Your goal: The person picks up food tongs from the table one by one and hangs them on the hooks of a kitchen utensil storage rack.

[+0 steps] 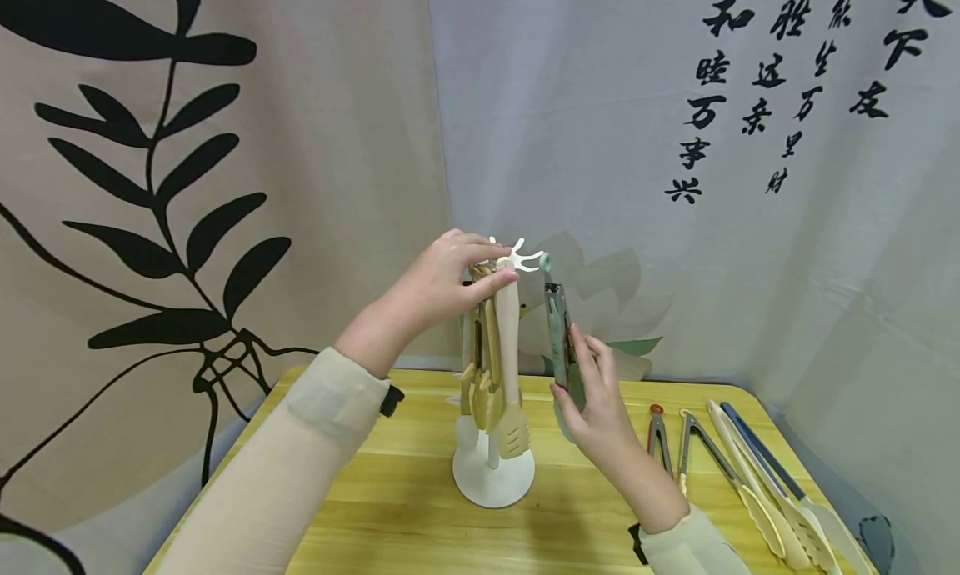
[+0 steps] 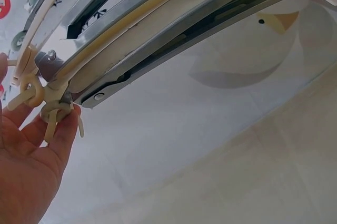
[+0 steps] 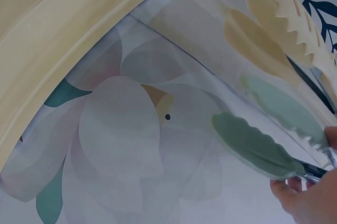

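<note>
A white utensil rack (image 1: 492, 487) with a round base and branching hooks stands on the table. My left hand (image 1: 450, 275) holds the rack's top, thumb and fingers about the hooks. From the hooks hang beige tongs (image 1: 480, 383) and a beige slotted turner (image 1: 513, 429). In the left wrist view, the rings of hung utensils loop over the hooks beside my fingers. My right hand (image 1: 596, 392) grips green tongs (image 1: 557, 325) held upright to the right of the rack. Their green ring is right at a hook's tip. The right wrist view shows their scalloped green heads (image 3: 258, 147) apart.
On the right of the yellow wooden table (image 1: 375, 492) lie red-ringed tongs (image 1: 657, 429), beige-headed tongs (image 1: 723, 462), and several long utensils, one with a blue handle (image 1: 765, 454). Behind the table hangs a printed curtain (image 1: 562, 142).
</note>
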`<state>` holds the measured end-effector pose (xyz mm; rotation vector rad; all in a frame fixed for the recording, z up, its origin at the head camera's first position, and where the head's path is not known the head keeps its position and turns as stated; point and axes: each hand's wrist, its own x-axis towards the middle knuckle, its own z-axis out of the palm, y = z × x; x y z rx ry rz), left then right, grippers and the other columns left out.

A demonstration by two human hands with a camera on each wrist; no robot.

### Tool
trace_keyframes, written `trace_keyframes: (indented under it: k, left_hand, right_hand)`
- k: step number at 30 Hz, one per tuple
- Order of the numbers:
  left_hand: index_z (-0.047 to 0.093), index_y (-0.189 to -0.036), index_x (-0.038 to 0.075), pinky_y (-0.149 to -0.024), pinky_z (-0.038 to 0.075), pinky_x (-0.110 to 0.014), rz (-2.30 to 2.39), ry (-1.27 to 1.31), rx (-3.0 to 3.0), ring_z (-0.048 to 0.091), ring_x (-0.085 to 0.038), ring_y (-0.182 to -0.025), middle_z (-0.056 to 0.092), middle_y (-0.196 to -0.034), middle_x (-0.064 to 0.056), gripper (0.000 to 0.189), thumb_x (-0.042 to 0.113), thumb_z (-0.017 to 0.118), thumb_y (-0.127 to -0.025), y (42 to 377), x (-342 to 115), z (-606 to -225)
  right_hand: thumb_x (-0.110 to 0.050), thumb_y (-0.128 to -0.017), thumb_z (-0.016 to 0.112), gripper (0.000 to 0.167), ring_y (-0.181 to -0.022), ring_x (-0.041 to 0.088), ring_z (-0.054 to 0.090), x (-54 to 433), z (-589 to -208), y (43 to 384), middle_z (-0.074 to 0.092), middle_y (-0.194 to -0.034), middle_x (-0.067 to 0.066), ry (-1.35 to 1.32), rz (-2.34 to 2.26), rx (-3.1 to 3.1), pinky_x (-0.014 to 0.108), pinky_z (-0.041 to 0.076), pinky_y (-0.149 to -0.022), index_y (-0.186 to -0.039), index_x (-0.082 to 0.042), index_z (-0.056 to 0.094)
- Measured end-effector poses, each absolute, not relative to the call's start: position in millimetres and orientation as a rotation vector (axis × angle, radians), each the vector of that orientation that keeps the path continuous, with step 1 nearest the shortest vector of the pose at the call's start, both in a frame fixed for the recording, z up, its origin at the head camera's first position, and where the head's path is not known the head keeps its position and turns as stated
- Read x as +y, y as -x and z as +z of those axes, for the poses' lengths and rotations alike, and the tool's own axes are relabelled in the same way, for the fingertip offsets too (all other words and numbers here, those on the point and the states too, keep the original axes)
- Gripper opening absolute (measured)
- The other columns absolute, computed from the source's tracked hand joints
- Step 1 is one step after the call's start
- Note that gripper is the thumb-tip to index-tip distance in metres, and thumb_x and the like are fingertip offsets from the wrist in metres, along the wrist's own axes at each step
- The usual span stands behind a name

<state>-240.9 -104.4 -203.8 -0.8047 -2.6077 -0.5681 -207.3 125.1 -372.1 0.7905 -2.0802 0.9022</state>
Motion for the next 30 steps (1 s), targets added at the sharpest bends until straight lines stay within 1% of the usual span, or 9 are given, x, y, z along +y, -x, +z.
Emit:
trace_keyframes:
  k: [7,12,19,23,30]
  left_hand:
    - [0.059,-0.130,0.023,-0.100,0.042,-0.040,-0.575,0.798,-2.604,0.047,-0.020,-0.121,0.058,-0.131,-0.002,0.048,0.051,0.055,-0.091,241.1,-104.0,-204.0]
    - [0.059,-0.130,0.023,-0.100,0.042,-0.040,-0.580,0.793,-2.604,0.047,-0.020,-0.121,0.058,-0.131,-0.002,0.048,0.051,0.055,-0.091,240.9,-103.9,-204.3]
    - [0.058,-0.131,0.023,-0.103,0.040,-0.041,-0.570,0.787,-2.621,0.046,-0.021,-0.123,0.057,-0.133,-0.001,0.051,0.053,0.054,-0.090,240.2,-103.6,-203.7]
    - [0.057,-0.131,0.023,-0.103,0.040,-0.042,-0.560,0.786,-2.627,0.045,-0.021,-0.123,0.056,-0.134,-0.001,0.051,0.054,0.053,-0.091,239.9,-103.3,-203.9]
    - [0.057,-0.132,0.023,-0.103,0.040,-0.044,-0.568,0.790,-2.626,0.045,-0.022,-0.124,0.055,-0.135,-0.002,0.053,0.055,0.051,-0.091,239.0,-103.2,-204.5]
  right_hand:
    - [0.011,-0.075,0.072,0.090,-0.116,0.033,0.044,122.7,-372.3,207.0,0.034,-0.135,0.024,-0.797,0.887,-2.080,0.038,0.039,-0.093,-0.149,-0.002,0.023]
    - [0.010,-0.074,0.073,0.091,-0.117,0.030,0.043,122.0,-372.8,206.6,0.034,-0.134,0.023,-0.789,0.876,-2.090,0.041,0.040,-0.093,-0.149,-0.002,0.023]
    - [0.010,-0.075,0.072,0.088,-0.116,0.031,0.043,122.0,-373.0,206.4,0.035,-0.133,0.023,-0.797,0.875,-2.096,0.044,0.042,-0.092,-0.148,0.000,0.025]
    - [0.011,-0.074,0.072,0.090,-0.115,0.031,0.043,121.4,-373.7,207.4,0.036,-0.133,0.023,-0.812,0.871,-2.083,0.043,0.041,-0.091,-0.149,-0.001,0.023]
    - [0.011,-0.075,0.072,0.089,-0.112,0.033,0.046,120.7,-374.3,207.3,0.036,-0.132,0.023,-0.818,0.881,-2.081,0.045,0.044,-0.089,-0.149,-0.001,0.024]
